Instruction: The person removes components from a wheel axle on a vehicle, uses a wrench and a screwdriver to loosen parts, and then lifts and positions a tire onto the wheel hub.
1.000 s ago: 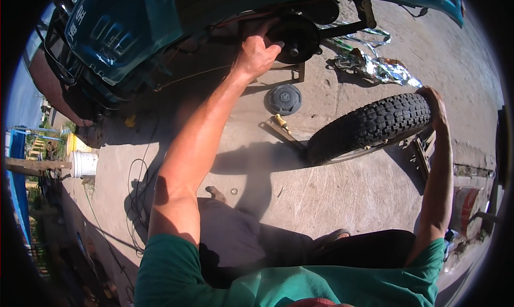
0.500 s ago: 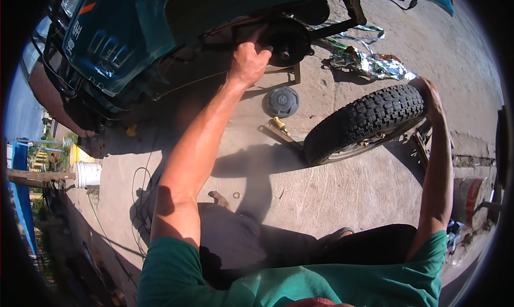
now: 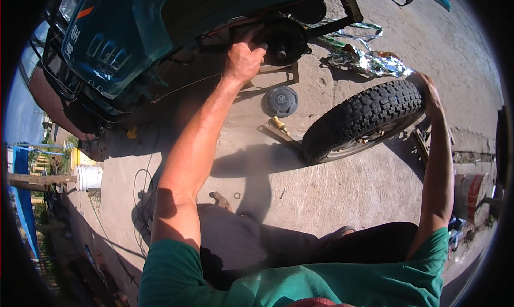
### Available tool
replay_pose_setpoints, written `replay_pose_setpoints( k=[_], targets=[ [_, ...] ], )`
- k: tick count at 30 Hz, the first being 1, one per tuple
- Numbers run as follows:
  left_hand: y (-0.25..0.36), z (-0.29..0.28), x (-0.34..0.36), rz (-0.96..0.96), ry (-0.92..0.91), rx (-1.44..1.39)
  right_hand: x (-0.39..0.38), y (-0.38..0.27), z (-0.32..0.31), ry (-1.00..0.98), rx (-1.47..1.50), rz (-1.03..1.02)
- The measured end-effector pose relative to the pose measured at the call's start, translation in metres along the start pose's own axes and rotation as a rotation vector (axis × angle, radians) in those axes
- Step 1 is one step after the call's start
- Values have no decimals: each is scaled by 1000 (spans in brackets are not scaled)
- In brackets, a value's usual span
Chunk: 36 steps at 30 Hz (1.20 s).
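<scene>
My left hand point(image 3: 243, 61) reaches forward to the black brake drum point(image 3: 289, 43) beneath the teal vehicle body point(image 3: 115, 44). Its fingers wrap the drum's left edge, the thumb lies bent beside it, and the fingertips are lost in shadow. To the right, a wheel with a knobbly black tyre point(image 3: 369, 111) leans at a slant, its lower left end resting on the ground. My right hand point(image 3: 422, 86) grips the tyre's upper right end, with the fingers partly hidden behind it. Between drum and wheel lies a round dark grey hub cap point(image 3: 281, 101).
A yellow-handled tool point(image 3: 280, 126) lies by a flat metal bar near the tyre. Crumpled silver foil sheeting point(image 3: 369, 60) is behind the wheel. A white bucket point(image 3: 89, 177) stands at left, a thin cable point(image 3: 140, 200) loops nearby, and a red-and-white container point(image 3: 471, 197) is at right.
The whole view has shifted very slightly. Both hands keep their places on the drum and the tyre.
</scene>
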<state>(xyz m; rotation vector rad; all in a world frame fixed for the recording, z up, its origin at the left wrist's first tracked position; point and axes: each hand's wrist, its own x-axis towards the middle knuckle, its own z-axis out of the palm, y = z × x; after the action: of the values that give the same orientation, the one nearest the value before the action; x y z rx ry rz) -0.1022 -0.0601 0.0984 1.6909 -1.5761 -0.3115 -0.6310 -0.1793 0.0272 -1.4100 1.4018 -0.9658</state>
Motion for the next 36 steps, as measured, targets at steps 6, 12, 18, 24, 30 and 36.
replay_pose_setpoints(
  k=[6,12,18,24,30,36],
  targets=[
    [4,10,7,-16,-9,-147,-14,-28,-18,63,-81,-39],
    [4,8,6,-52,-26,-218,-9,-21,-17,41,-94,-27],
    [8,7,6,-94,-43,-203,-6,-15,-21,61,-102,-42],
    [3,9,8,-87,-44,-194,-5,-14,-21,65,-106,-11],
    [7,9,4,-59,-30,-221,-4,-15,-21,74,-109,-19],
    [7,7,1,-57,-25,-248,-11,-15,-14,68,-82,-46]
  ],
)
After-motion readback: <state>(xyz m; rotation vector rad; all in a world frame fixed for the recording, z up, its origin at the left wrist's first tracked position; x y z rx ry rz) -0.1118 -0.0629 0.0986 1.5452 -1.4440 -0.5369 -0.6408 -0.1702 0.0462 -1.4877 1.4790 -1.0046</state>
